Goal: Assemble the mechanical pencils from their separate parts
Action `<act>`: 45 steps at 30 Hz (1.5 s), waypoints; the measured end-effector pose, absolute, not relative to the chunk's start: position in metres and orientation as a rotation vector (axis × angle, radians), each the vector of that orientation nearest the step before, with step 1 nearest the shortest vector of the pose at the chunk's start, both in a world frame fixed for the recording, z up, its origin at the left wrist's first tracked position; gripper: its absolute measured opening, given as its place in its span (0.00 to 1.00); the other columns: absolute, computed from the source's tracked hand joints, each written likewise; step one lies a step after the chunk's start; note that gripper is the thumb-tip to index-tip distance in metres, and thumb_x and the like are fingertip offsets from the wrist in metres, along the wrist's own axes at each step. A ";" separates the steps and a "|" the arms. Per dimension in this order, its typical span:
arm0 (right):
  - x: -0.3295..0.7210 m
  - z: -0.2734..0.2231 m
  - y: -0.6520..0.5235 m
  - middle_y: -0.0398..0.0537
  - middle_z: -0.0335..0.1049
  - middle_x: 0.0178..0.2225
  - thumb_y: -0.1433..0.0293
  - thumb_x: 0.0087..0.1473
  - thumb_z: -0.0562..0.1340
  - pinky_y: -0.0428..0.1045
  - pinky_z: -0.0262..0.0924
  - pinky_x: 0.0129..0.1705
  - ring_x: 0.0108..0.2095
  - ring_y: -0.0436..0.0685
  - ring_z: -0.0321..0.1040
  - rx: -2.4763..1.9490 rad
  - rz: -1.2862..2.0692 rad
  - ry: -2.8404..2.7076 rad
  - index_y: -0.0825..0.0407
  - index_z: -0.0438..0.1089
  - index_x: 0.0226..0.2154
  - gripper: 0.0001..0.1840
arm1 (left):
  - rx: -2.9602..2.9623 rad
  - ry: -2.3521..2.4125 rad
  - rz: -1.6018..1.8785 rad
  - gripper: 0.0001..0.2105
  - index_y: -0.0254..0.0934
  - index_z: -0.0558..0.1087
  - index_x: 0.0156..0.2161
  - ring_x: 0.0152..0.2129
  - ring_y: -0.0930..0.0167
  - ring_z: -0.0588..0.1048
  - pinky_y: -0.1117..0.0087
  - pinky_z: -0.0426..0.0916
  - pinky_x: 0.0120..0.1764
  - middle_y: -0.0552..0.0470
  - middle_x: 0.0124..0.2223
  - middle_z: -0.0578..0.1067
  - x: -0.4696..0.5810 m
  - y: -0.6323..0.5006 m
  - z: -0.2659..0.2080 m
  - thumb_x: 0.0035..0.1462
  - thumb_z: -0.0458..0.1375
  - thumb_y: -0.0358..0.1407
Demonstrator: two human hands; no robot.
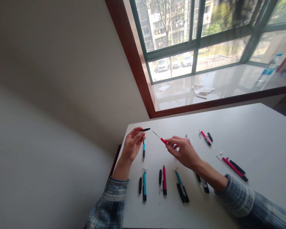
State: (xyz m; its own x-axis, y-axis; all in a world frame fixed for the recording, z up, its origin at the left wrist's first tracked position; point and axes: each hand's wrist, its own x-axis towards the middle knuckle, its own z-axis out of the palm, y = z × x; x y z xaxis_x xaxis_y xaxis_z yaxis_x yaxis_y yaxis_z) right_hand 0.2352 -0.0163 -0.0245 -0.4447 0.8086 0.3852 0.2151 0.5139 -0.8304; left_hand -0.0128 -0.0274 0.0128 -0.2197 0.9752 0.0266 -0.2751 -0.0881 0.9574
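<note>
My left hand (132, 144) is raised over the white table (252, 133) and pinches a small black pen part (145, 129) between thumb and fingers. My right hand (184, 149) holds a red pen piece (163, 141) with a thin refill tip (155, 134) sticking out toward the black part. The two pieces point at each other, a small gap apart. A teal pen (144, 148) lies on the table just below my left hand.
Several taken-apart pens lie in groups: teal and black (144, 184), red and black (164, 179), teal (181, 187), red near the back (205, 137), red at right (233, 167). Beyond the table runs a window sill (219, 86) with a water bottle (268, 70).
</note>
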 end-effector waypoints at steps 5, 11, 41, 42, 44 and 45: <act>0.234 -0.026 -0.017 0.50 0.79 0.39 0.67 0.66 0.61 0.50 0.76 0.35 0.33 0.54 0.77 -0.830 0.910 -1.951 0.49 0.80 0.48 0.13 | 0.854 0.981 1.607 0.14 0.39 0.78 0.42 0.38 0.74 0.79 0.74 0.74 0.43 0.52 0.41 0.79 -0.011 -0.027 0.014 0.52 0.73 0.39; 0.234 -0.023 -0.019 0.50 0.79 0.39 0.66 0.66 0.61 0.49 0.74 0.34 0.32 0.53 0.76 -0.815 0.872 -1.979 0.49 0.80 0.48 0.13 | 0.993 1.039 1.626 0.15 0.41 0.77 0.46 0.40 0.72 0.80 0.70 0.75 0.47 0.54 0.41 0.79 -0.006 -0.029 0.016 0.56 0.70 0.42; 0.234 -0.017 -0.023 0.50 0.77 0.39 0.68 0.65 0.61 0.50 0.73 0.33 0.32 0.54 0.75 -0.851 0.914 -1.987 0.50 0.80 0.48 0.13 | 1.311 1.155 1.588 0.14 0.39 0.71 0.46 0.36 0.72 0.75 0.72 0.72 0.41 0.52 0.39 0.76 -0.007 -0.031 0.019 0.58 0.68 0.39; 0.234 -0.017 -0.023 0.51 0.77 0.39 0.68 0.65 0.61 0.50 0.73 0.34 0.32 0.54 0.75 -0.853 0.919 -1.981 0.50 0.80 0.48 0.13 | 1.305 1.158 1.585 0.14 0.38 0.72 0.44 0.35 0.72 0.74 0.72 0.72 0.41 0.52 0.38 0.76 -0.007 -0.031 0.019 0.57 0.69 0.39; 0.234 -0.017 -0.024 0.51 0.77 0.39 0.69 0.65 0.61 0.50 0.73 0.35 0.33 0.55 0.75 -0.857 0.930 -1.965 0.51 0.79 0.48 0.13 | 1.307 1.172 1.581 0.13 0.37 0.73 0.42 0.33 0.73 0.74 0.73 0.71 0.40 0.51 0.38 0.76 -0.008 -0.030 0.020 0.56 0.69 0.40; 0.234 -0.017 -0.024 0.51 0.77 0.39 0.69 0.65 0.61 0.50 0.74 0.35 0.34 0.55 0.75 -0.857 0.937 -1.957 0.51 0.79 0.48 0.13 | 1.310 1.179 1.581 0.13 0.37 0.74 0.41 0.32 0.73 0.73 0.73 0.71 0.39 0.51 0.37 0.76 -0.008 -0.030 0.020 0.55 0.70 0.40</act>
State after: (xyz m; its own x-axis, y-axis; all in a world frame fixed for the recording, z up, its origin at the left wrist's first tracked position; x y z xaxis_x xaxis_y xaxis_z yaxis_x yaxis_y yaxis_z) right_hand 0.2344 -0.0238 -0.0172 -0.4624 0.8115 0.3572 0.2304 0.4990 -0.8354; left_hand -0.0076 -0.0301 0.0202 -0.1896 0.9394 0.2856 0.0056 -0.2898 0.9571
